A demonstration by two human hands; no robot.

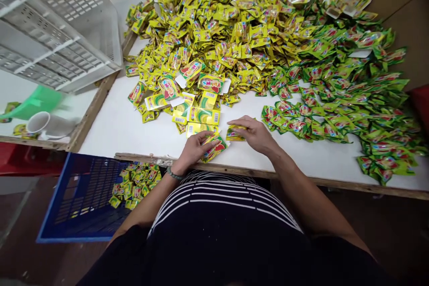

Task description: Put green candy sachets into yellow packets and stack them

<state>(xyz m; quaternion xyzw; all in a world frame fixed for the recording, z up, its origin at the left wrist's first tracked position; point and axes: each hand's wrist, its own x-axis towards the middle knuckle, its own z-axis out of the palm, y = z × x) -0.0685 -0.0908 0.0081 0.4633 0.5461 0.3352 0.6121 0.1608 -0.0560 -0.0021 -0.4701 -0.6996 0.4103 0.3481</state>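
Close to the table's front edge, my left hand (197,148) grips a small green and yellow carton (217,147) with a watermelon picture; a pale flap shows at its right end. Just to the right, my right hand (254,134) is closed around a yellow sachet (236,133), and its fingers partly cover it. A narrow gap separates the two hands. Beyond them lie several flat yellow cartons (204,115), some with white end flaps sticking out. One carton (197,129) lies right behind my left hand.
A big heap of yellow sachets (214,31) covers the table's back, with green sachets (328,120) spread to the right. At left are a white crate (67,31), a green scoop (36,105) and a white cup (50,125). A blue crate (63,237) holding small cartons stands below.
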